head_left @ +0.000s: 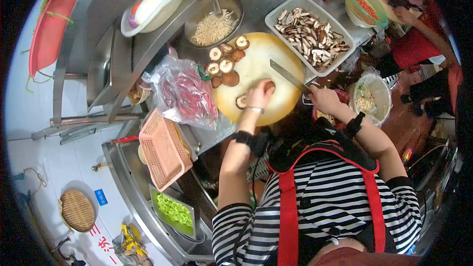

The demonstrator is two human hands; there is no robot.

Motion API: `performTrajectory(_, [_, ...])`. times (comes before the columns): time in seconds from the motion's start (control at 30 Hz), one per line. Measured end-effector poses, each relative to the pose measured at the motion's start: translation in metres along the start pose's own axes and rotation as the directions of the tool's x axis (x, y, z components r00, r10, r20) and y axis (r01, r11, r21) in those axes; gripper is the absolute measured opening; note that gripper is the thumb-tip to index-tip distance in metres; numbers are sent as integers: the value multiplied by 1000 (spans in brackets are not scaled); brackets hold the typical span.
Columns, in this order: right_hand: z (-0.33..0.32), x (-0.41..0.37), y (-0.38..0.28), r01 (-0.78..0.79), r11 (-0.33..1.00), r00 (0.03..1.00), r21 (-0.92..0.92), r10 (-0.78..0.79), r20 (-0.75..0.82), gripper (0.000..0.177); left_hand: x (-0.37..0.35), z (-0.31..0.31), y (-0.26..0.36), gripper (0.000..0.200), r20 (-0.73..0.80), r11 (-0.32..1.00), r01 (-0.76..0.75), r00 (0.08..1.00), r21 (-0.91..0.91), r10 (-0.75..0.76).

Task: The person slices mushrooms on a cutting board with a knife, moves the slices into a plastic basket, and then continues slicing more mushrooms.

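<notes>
A stainless-steel counter (pixel 257 12) runs through a crowded kitchen with a white tiled wall to one side, and a round pale wooden chopping board (pixel 256 66) sits on it. The left hand (pixel 258 94) lies on the near part of the board, fingers curled down over a brown mushroom (pixel 269 87) and pinning it in place. The right hand (pixel 322 99) is closed around the handle of a broad steel knife (pixel 288 76), whose blade slants over the board just beside that mushroom. Whole brown mushroom caps (pixel 224 64) cluster at the board's far left edge. Beyond the board stand a white plastic basket of sliced mushrooms (pixel 310 32) and a steel bowl of pale shreds (pixel 214 25). A clear plastic bag of red contents (pixel 185 93) rests to the left, touching the board, with a pink plastic basket (pixel 162 148) nearer. Another person in red (pixel 419 44) works at the counter's far right.
</notes>
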State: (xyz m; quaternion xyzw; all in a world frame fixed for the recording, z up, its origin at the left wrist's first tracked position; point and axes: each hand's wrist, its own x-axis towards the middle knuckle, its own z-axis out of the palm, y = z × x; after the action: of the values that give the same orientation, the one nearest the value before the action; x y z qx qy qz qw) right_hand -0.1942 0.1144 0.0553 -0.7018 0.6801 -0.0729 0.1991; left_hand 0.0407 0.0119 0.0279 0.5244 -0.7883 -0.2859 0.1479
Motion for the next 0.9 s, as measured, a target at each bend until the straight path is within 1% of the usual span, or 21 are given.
performTrajectory(0.03, [-2,1,-1,12,1000,1000,-5,-12,-24,22,-4,10,-3,32,-151,959,-114,976,258,157])
performTrajectory(0.07, [-4,0,-3,24,1000,1000,-6,-24,-16,22,-9,11,-4,32,-157,961,-100,977,257,144])
performTrajectory(0.1, [-8,1,-4,34,999,999,7,-34,-23,22,-12,10,-5,30,-306,951,-124,928,283,212])
performTrajectory(0.13, [-13,2,-5,41,999,999,19,-41,-33,22,-14,10,-5,28,-443,938,-147,851,313,282])
performTrajectory(0.17, [-18,0,-7,80,997,996,18,-79,-41,21,-22,11,-6,23,-500,943,-94,828,319,252])
performTrajectory(0.2, [-20,0,-10,81,997,996,17,-80,-36,21,-28,14,-7,23,-500,945,-91,830,315,247])
performTrajectory(0.27, [-19,-1,-15,150,987,989,-52,-150,7,23,-39,18,-10,17,-581,953,-38,785,301,214])
performTrajectory(0.3, [-11,1,-15,153,987,988,-53,-153,13,23,-39,20,-9,12,-565,956,-62,795,287,221])
performTrajectory(0.37, [10,6,-14,171,984,984,-48,-169,56,21,-37,28,-10,12,-577,958,-45,790,283,208])
performTrajectory(0.4, [4,7,-18,173,984,984,-51,-171,56,21,-36,30,-10,11,-589,958,-36,781,284,205])
performTrajectory(0.47, [-11,10,-24,152,977,980,-152,-129,151,20,-34,32,-11,11,-602,963,-22,777,268,185])
performTrajectory(0.5, [-17,7,-26,154,976,979,-152,-130,154,20,-36,31,-10,10,-610,960,-29,767,277,199])
performTrajectory(0.57, [-24,3,-28,174,976,983,-131,-165,79,19,-35,28,-7,9,-619,958,-33,757,284,210])
performTrajectory(0.63, [-5,4,-26,192,971,980,-140,-182,78,19,-36,28,-5,8,-653,961,-23,729,275,205])
performTrajectory(0.67, [3,3,-23,208,967,977,-146,-199,70,20,-37,31,-4,8,-651,962,-25,731,272,203])
performTrajectory(0.7, [3,3,-23,206,967,978,-148,-198,68,20,-36,31,-5,7,-646,960,-23,736,278,205])
performTrajectory(0.77, [0,9,-27,194,964,977,-180,-173,125,21,-32,30,-7,7,-646,957,-20,734,288,210])
performTrajectory(0.9, [-16,5,-32,201,964,976,-171,-183,118,21,-35,30,-8,5,-647,962,-38,732,271,212])
